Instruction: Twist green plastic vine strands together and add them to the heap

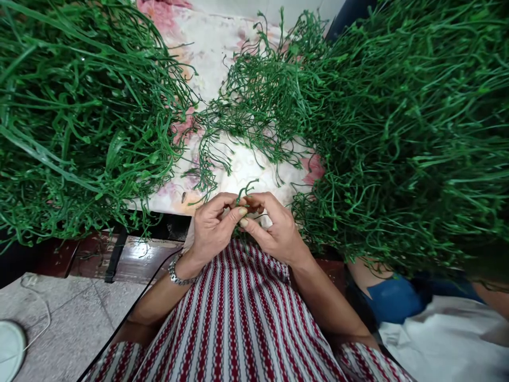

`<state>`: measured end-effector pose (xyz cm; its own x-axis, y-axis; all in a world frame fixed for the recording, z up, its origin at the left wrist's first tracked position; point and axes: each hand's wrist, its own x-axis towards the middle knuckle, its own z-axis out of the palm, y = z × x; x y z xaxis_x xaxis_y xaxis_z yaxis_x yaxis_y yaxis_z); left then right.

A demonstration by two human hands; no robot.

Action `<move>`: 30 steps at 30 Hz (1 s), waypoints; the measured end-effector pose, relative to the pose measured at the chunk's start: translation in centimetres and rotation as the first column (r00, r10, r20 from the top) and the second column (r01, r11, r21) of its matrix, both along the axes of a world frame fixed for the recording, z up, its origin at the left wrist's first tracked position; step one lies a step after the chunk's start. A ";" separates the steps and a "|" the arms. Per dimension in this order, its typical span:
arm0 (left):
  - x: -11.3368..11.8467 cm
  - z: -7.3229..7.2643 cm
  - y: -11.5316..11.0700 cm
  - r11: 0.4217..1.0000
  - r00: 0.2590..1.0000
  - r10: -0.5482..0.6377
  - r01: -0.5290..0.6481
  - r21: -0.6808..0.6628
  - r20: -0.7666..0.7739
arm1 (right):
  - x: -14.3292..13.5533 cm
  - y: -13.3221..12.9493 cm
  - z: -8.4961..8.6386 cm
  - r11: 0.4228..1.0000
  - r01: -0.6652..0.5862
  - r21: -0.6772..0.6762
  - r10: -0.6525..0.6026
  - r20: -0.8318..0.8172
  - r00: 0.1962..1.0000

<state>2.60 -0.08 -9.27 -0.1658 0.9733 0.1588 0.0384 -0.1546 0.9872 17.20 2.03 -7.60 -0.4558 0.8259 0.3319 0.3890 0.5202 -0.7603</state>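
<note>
Pinching thin green stems [247, 187], left hand [217, 225] and right hand [276, 228], lower center; uneven pull could snap them.

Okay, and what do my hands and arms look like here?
Your left hand and right hand are gloveless. A silver link band circles the left wrist; the right is bare. Short sleeves carry dark red and white stripes.

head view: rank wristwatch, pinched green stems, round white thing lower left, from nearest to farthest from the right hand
1. Pinched green stems, by the right hand's fingertips
2. Wristwatch, on the left wrist
3. Round white thing, far lower left
</note>
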 end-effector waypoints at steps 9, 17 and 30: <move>-0.3 -0.7 -0.4 0.961 0.909 -0.165 0.236 -0.146 0.383 | 0.1 0.4 -0.5 0.995 0.025 0.096 -0.028 0.028 0.999; -0.6 -0.1 0.0 0.970 0.972 -0.140 0.173 -0.170 0.190 | -0.1 0.0 -0.6 0.985 0.057 0.160 -0.069 0.068 0.995; -1.3 0.3 -0.7 0.975 0.960 -0.190 0.160 -0.156 -0.204 | 0.0 0.4 -0.4 0.972 -0.055 0.227 0.014 0.181 0.983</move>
<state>1.33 -0.78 -8.96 0.0328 0.9988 0.0360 0.2379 -0.0428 0.9704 17.21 2.41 -7.98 -0.5510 0.7197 0.4225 0.4851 0.6881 -0.5396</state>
